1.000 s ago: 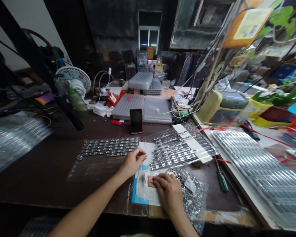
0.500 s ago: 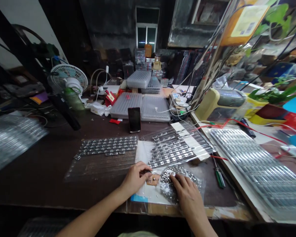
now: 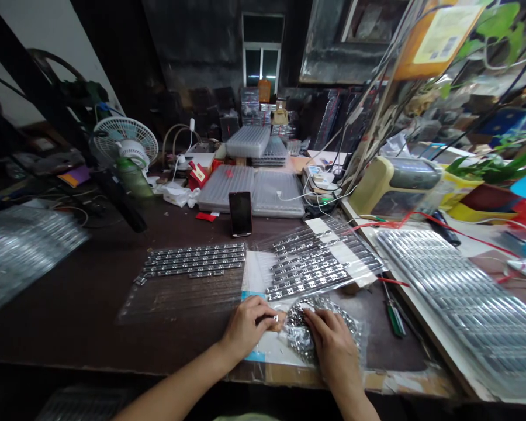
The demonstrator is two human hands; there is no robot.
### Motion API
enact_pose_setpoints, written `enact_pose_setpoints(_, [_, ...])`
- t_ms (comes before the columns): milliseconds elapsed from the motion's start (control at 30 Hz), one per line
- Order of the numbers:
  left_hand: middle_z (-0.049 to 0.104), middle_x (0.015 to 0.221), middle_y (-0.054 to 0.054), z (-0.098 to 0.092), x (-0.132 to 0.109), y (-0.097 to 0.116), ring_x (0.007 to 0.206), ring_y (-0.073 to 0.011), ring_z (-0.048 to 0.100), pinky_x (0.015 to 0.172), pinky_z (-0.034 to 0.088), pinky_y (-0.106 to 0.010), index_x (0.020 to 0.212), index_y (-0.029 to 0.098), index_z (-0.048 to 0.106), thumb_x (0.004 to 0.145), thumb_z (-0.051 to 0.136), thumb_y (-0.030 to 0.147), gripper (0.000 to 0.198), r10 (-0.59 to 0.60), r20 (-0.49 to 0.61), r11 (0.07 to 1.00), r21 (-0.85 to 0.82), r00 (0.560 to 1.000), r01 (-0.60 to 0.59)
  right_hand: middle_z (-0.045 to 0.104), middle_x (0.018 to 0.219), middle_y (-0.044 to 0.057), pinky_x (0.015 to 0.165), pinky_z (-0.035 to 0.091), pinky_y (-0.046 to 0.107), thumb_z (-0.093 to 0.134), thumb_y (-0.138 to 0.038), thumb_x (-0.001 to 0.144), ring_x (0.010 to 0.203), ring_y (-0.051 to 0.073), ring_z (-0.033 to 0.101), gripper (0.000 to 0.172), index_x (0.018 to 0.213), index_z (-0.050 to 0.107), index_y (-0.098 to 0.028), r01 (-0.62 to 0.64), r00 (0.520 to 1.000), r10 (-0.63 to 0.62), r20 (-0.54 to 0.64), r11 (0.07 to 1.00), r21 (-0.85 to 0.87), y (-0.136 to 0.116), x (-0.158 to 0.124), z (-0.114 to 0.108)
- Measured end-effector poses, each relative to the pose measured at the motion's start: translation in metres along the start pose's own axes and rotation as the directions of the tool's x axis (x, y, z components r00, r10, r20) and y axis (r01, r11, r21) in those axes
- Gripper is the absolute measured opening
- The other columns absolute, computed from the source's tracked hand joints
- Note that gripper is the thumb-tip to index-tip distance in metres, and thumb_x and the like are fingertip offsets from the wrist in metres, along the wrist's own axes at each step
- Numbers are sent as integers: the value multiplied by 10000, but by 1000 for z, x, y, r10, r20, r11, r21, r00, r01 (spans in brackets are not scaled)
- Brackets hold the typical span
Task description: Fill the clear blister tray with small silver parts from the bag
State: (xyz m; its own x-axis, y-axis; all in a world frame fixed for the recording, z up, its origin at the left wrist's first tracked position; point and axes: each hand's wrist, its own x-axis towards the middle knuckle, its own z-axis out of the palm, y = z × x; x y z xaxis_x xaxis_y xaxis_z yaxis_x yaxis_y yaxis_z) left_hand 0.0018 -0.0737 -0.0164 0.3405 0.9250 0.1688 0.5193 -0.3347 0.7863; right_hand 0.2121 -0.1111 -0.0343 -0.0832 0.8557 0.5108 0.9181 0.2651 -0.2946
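My left hand (image 3: 248, 326) is closed, thumb and forefinger pinching a small shiny metal part (image 3: 276, 318) at a small orange-brown block (image 3: 280, 323). The fingers hide part of that block. Right of it lies a clear plastic bag (image 3: 300, 339) spread open with many tiny metal pieces (image 3: 296, 313) in it. My right hand (image 3: 336, 342) rests on this bag, its bent fingertips among the pieces; what they grip is hidden. Just beyond both hands, a clear ribbed tray (image 3: 363, 257) carries rows of metal parts (image 3: 307, 282).
Another clear tray (image 3: 179, 298) with rows of metal parts lies on the left. A phone (image 3: 240, 213) stands upright behind. To the right are a green-handled screwdriver (image 3: 395, 318) and stacked clear trays (image 3: 456, 292). A fan (image 3: 125, 140) stands at the back left.
My left hand has come back from the tray edge to the block, now with a metal part showing in its fingertips. My right hand stays at the bag, with little movement.
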Motion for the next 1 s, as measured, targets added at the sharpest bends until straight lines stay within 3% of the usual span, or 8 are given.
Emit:
enact_pose_setpoints(267, [660, 814, -38, 3, 0, 1, 816, -188, 607, 745, 470, -295, 830, 250, 745, 778, 681, 189, 103, 19, 21, 998, 67, 1000, -20, 660, 810, 29, 689, 478, 269, 445, -346, 922, 754, 155, 618, 224, 852, 620, -225, -58, 998, 54, 31, 991, 124, -3, 2, -6])
enact_pose_setpoints(433, [658, 801, -34, 2, 0, 2, 814, -188, 610, 743, 473, -289, 815, 246, 738, 776, 675, 172, 105, 26, 8, 999, 44, 1000, -26, 684, 901, 47, 699, 493, 266, 387, -263, 932, 803, 157, 638, 267, 1051, 622, -220, -20, 996, -2, 89, 968, 250, -11, 6, -5])
enact_pose_setpoints(500, [667, 811, -34, 1, 2, 0, 808, -181, 617, 739, 480, -279, 832, 238, 733, 785, 648, 150, 131, 11, -45, 1000, -28, 999, -13, 686, 912, 52, 714, 486, 263, 362, -234, 934, 821, 155, 635, 290, 1041, 631, -217, -12, 993, -23, 117, 957, 291, -18, 10, -2])
enact_pose_setpoints(600, [677, 838, -46, -2, 5, -7, 798, -177, 628, 709, 492, -265, 841, 209, 725, 788, 624, 146, 130, -41, -150, 992, -122, 988, 23, 682, 823, 31, 690, 442, 271, 440, -287, 918, 759, 153, 611, 233, 870, 660, -226, -38, 992, 9, 123, 971, 235, -32, 16, 3])
enact_pose_setpoints(700, [679, 847, -55, -4, 7, -12, 801, -180, 633, 695, 495, -262, 837, 198, 724, 787, 631, 173, 109, -55, -173, 990, -140, 983, 31, 676, 825, 18, 686, 383, 299, 524, -338, 879, 777, 168, 576, 193, 814, 692, -266, -5, 995, -10, 101, 989, 148, -45, 20, 8])
enact_pose_setpoints(867, [679, 833, -47, -2, 6, -13, 787, -175, 633, 690, 489, -254, 831, 200, 726, 769, 647, 148, 114, -67, -162, 987, -156, 985, 42, 660, 871, 14, 683, 357, 312, 561, -312, 856, 817, 178, 538, 158, 887, 714, -336, 2, 992, -14, 127, 995, 96, -50, 19, 16])
enact_pose_setpoints(1000, [679, 824, -44, -4, 7, -12, 766, -170, 629, 668, 479, -247, 828, 193, 725, 765, 644, 139, 116, -88, -148, 986, -157, 985, 65, 657, 1022, 23, 734, 384, 327, 518, -237, 868, 924, 200, 538, 273, 1092, 650, -318, 70, 989, -68, 129, 997, -15, -30, 11, 11])
